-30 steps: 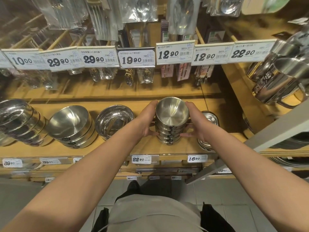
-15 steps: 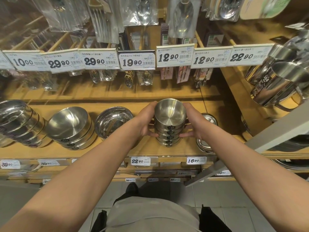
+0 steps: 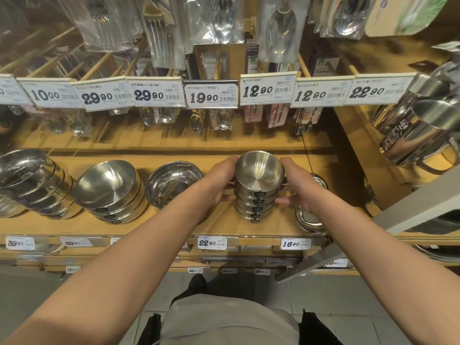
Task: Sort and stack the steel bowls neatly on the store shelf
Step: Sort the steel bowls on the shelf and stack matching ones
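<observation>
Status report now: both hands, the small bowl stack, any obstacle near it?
Left hand and right hand grip small bowl stack from both sides. Stack upright on shelf. Steel trays close at its right.

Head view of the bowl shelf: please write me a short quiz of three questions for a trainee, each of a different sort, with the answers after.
1. True or false: both hands grip the stack of small bowls.
2. Which price tag sits on the shelf edge just below that stack? A) 10.00 B) 22.90 C) 12.90
3. Fill in: directly to the right of the stack, partly hidden by the right hand, lie flat steel ____.

Key
1. True: the left hand and the right hand hold it from both sides.
2. B, the 22.90 tag.
3. trays.
</observation>
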A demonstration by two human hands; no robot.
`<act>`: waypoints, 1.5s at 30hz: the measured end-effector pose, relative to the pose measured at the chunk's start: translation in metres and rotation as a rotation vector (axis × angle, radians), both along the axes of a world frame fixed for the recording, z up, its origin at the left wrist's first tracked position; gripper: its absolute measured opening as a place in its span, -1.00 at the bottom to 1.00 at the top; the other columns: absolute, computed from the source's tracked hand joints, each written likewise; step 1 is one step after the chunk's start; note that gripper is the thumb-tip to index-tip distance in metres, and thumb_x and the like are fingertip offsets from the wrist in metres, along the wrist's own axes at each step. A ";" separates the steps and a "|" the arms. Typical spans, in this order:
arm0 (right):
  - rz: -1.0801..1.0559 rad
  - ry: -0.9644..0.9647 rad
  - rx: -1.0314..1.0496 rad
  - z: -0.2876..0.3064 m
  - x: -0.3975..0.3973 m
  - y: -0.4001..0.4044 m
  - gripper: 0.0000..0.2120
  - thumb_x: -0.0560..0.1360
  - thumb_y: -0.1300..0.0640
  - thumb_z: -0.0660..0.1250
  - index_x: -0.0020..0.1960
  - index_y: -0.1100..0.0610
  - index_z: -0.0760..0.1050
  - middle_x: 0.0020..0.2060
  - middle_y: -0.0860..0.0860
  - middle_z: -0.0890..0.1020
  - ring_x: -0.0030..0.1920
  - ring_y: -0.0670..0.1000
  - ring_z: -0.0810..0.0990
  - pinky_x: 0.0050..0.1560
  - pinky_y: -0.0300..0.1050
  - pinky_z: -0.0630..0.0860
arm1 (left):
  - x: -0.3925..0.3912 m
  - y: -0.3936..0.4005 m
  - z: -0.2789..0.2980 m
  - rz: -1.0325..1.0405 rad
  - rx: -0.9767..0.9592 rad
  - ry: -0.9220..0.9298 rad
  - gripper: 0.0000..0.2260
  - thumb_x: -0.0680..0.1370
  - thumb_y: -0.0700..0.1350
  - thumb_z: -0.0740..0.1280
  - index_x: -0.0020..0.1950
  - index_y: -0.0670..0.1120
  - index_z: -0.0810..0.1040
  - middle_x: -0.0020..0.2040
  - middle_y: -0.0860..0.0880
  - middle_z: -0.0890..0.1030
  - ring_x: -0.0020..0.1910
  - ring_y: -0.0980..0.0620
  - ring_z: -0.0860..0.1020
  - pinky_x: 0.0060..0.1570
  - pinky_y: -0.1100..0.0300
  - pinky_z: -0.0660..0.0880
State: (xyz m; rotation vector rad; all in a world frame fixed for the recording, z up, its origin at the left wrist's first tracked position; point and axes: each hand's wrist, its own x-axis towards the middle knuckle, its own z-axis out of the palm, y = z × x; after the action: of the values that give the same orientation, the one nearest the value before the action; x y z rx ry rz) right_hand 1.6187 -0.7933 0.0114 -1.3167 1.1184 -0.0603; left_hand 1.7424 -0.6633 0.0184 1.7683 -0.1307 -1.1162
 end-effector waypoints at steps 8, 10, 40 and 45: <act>0.031 -0.006 -0.045 0.002 0.000 -0.001 -0.60 0.61 -0.14 0.12 0.30 0.03 0.50 0.23 0.07 0.53 0.20 0.11 0.53 -0.30 -0.09 0.66 | -0.002 -0.002 0.008 -0.005 0.016 -0.017 -0.79 0.59 0.09 0.15 -0.01 0.11 0.57 0.02 -0.03 0.58 0.04 -0.03 0.53 -0.18 0.09 0.55; 0.032 -0.005 -0.049 0.002 0.000 -0.001 -0.61 0.61 -0.14 0.12 0.29 0.04 0.50 0.23 0.08 0.53 0.20 0.11 0.52 -0.32 -0.11 0.65 | -0.002 -0.002 0.009 -0.002 0.018 -0.014 -0.79 0.59 0.09 0.16 -0.02 0.10 0.57 0.01 -0.02 0.58 0.03 -0.02 0.53 -0.16 0.09 0.56; -0.037 -0.297 0.411 -0.047 -0.023 0.015 -0.52 0.51 -0.40 0.20 0.12 -0.02 0.52 0.13 0.12 0.58 0.13 0.22 0.60 -0.12 0.15 0.67 | -0.040 0.026 -0.037 0.217 -0.181 0.426 -0.58 0.55 0.41 0.13 0.01 0.09 0.50 -0.08 -0.05 0.60 -0.18 -0.04 0.67 -0.27 0.02 0.63; -0.032 -0.298 0.389 -0.047 -0.010 0.013 -0.58 0.52 -0.39 0.21 0.08 -0.07 0.54 0.12 0.10 0.59 0.16 0.20 0.60 -0.17 0.09 0.69 | -0.031 0.020 -0.041 0.238 -0.205 0.366 -0.63 0.54 0.39 0.17 -0.03 0.13 0.52 -0.06 -0.04 0.63 -0.02 -0.07 0.61 -0.17 0.03 0.64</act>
State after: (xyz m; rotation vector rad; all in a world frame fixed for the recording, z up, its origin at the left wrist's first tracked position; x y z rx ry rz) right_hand 1.6083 -0.7803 -0.0354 -0.9077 0.8450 -0.0570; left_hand 1.7118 -0.6433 -0.0225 1.3360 0.1776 -1.1852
